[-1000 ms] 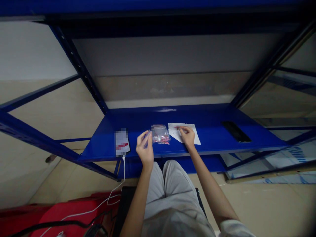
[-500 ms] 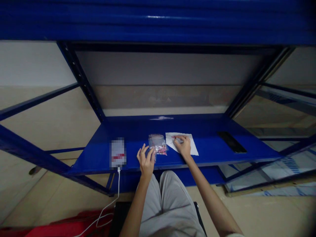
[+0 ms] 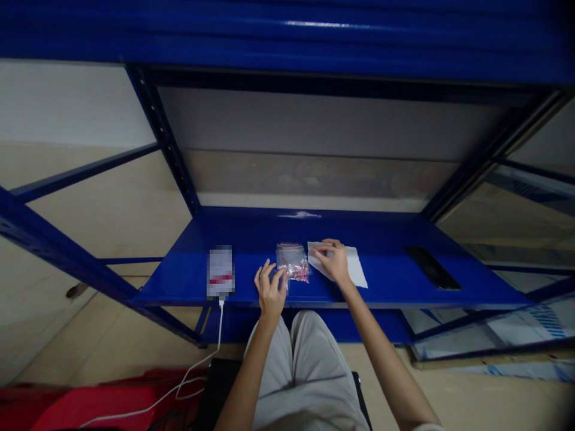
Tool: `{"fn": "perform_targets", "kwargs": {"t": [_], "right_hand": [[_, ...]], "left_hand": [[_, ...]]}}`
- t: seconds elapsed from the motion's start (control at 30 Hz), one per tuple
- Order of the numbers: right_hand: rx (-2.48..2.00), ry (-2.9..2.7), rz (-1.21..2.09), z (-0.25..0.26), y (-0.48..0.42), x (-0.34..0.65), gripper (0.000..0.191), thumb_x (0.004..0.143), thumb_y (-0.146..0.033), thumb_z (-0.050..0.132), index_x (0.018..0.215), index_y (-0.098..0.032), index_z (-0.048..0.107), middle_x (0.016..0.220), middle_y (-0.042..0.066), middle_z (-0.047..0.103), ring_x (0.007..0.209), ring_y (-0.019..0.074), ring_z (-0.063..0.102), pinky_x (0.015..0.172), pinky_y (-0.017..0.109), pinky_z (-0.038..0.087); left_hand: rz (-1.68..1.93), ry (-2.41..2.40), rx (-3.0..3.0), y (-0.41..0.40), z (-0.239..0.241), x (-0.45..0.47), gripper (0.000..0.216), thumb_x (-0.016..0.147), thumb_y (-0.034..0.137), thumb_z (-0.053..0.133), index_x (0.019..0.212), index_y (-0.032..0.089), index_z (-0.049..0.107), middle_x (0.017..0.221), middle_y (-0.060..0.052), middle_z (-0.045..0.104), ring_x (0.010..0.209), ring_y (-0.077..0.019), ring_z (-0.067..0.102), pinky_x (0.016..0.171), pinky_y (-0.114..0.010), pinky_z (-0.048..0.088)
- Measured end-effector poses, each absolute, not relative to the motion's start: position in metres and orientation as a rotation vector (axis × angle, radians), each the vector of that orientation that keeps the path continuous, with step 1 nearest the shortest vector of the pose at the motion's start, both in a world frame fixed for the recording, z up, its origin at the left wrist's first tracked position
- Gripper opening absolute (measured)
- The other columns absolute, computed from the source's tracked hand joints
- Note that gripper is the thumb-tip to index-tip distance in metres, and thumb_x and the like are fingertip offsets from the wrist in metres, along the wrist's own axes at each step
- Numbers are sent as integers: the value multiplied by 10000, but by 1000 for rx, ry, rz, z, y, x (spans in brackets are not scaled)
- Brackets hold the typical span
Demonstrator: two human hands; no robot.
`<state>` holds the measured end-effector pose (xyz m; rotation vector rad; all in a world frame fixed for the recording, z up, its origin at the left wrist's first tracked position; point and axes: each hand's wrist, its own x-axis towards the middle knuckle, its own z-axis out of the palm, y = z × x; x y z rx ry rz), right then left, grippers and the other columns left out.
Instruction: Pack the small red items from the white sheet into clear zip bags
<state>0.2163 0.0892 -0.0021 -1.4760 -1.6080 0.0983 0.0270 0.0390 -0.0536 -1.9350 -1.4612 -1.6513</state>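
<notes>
- Left hand [image 3: 271,291] curls its fingers at the small bag [image 3: 293,262], 7 o'clock corner; I cannot tell if it grips. A nudge could spill it.
- Right hand [image 3: 333,263], fingers unclenched, presses the white paper [image 3: 357,267]; I fear it slides.

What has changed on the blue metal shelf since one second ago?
The left hand, raised with pinched fingers a second ago, has come down to the front edge of the blue metal shelf, fingers spread beside the clear plastic bag of small red pieces; contact is unclear. The right hand stays on the white paper sheet. Bag, sheet, the phone on its white cable and the flat black device kept their places.
</notes>
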Motion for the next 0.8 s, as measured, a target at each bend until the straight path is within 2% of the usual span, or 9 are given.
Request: {"fn": "perform_targets", "kwargs": {"t": [0.1,0.17,0.27,0.4,0.53,0.63,0.7,0.8], "right_hand": [[-1241,-1840,291,19,64,191,118,706,-333,652,756,-241,706,1023,57,552,950,223,501,844,372,386],[-1191,-1953,335,27,50,177,90,697,-307,669,758,-252,706,1057,42,537,915,203,502,834,357,392],[-1223,-2050,304,31,40,164,75,692,-288,677,756,-268,712,1060,35,536,847,191,491,759,336,416],[-1277,-2102,230,28,41,156,101,668,-258,705,766,-274,719,1044,37,550,877,212,477,742,343,420],[-1272,-2132,247,27,40,147,66,725,-243,658,754,-245,717,1073,56,551,947,222,477,793,363,411],[-1129,-2152,375,24,43,152,108,776,-237,603,765,-232,711,1108,63,548,1009,210,487,849,359,399],[-1105,-2037,427,20,51,167,131,796,-247,577,819,-225,703,1092,68,561,997,192,514,848,339,407],[-1294,-1818,291,10,68,202,153,778,-241,586,879,-202,694,968,79,606,934,198,544,821,334,414]], "left_hand": [[-1636,-1477,-1951,39,-54,26,155,803,210,543,930,183,629,1030,-115,571,1127,-248,494,931,-447,364],[-1626,-1480,-1963,39,-54,26,169,803,207,543,948,180,626,1039,-120,567,1136,-249,485,935,-446,360],[-1622,-1471,-1977,39,-55,25,192,807,195,532,976,173,621,1053,-129,559,1147,-248,472,944,-441,353],[-1645,-1446,-1966,40,-56,25,199,816,196,512,979,175,623,1043,-124,562,1136,-246,481,943,-448,355],[-1641,-1423,-1975,40,-57,25,209,826,187,490,991,172,618,1042,-122,562,1130,-243,483,934,-450,364],[-1655,-1419,-2001,39,-56,23,212,825,186,497,998,177,619,1046,-118,563,1122,-239,488,938,-448,357],[-1719,-1434,-1977,39,-52,22,194,818,191,516,975,187,629,1030,-105,569,1101,-232,504,934,-439,358],[-1862,-1488,-1898,41,-43,22,174,807,200,538,948,194,639,1016,-89,569,1079,-219,519,910,-407,377]]}}
